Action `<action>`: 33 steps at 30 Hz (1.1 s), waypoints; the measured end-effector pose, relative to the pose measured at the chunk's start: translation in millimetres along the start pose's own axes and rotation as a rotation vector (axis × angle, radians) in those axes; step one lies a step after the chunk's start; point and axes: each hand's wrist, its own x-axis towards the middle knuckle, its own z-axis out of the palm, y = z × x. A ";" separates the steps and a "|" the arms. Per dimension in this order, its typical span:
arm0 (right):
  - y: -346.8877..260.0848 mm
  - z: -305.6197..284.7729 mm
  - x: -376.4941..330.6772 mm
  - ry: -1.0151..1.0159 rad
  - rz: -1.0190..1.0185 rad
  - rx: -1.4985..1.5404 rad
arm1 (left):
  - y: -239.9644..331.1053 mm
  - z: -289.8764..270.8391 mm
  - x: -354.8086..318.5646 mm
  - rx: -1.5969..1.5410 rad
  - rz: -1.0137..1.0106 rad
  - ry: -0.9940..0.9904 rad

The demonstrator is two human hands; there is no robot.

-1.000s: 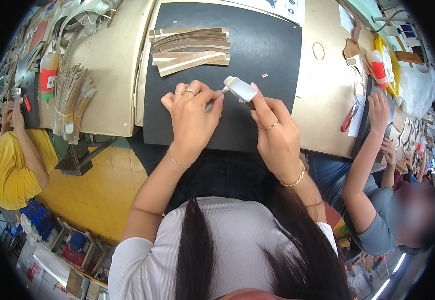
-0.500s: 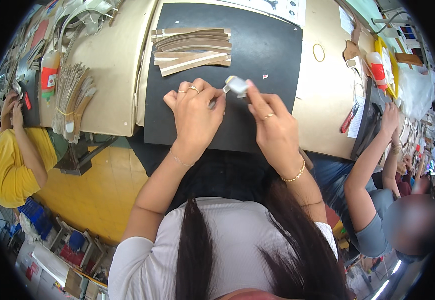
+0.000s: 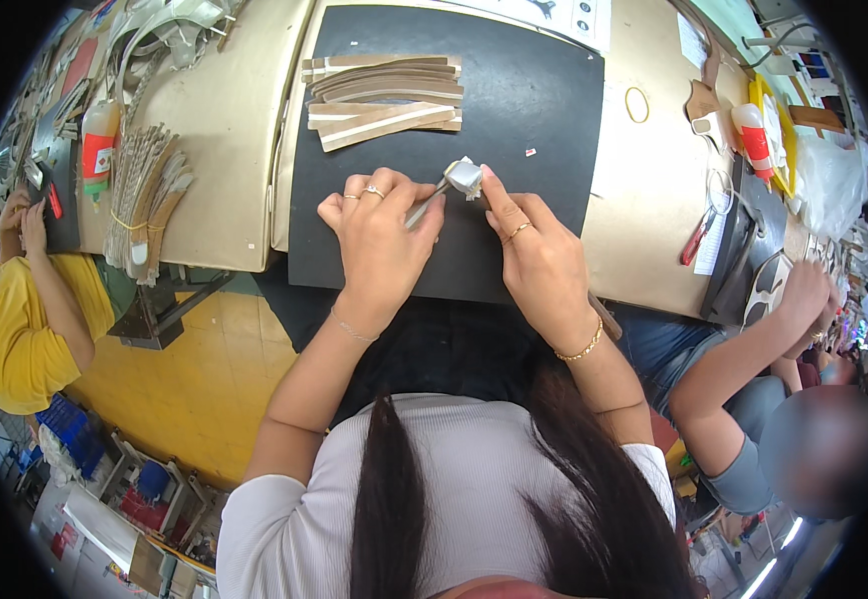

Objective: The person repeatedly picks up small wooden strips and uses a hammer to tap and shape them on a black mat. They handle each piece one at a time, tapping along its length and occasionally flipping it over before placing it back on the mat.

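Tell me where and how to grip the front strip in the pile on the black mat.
Probably pinch the front strip by its left end, coming from the person's side of the mat. The strip lies flat and slants, so that end juts nearest the person, with the rest of the pile behind.

Between the left grip (image 3: 382,232) and the right grip (image 3: 544,245) runs a bare channel of black mat (image 3: 544,90), bridged at its far end by a small whitish piece (image 3: 465,178). Stacked tan strips (image 3: 384,92) block the way beyond the left grip; right of them, the mat lies open (bar one tiny scrap (image 3: 530,153)) to the worktop (image 3: 643,190).
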 end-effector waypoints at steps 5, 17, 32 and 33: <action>1.4 1.7 0.4 0.008 -0.001 0.000 | -2.4 -2.5 1.1 -0.089 -0.033 -0.029; -9.5 -5.3 2.3 0.086 -0.054 0.000 | 0.0 6.0 5.8 -0.058 -0.024 0.012; -2.2 4.8 1.2 -0.001 -0.024 -0.016 | -0.2 -1.9 -3.4 0.009 -0.022 0.027; -1.9 4.8 0.6 -0.011 -0.021 -0.011 | -0.3 -1.8 -4.1 0.004 -0.018 0.024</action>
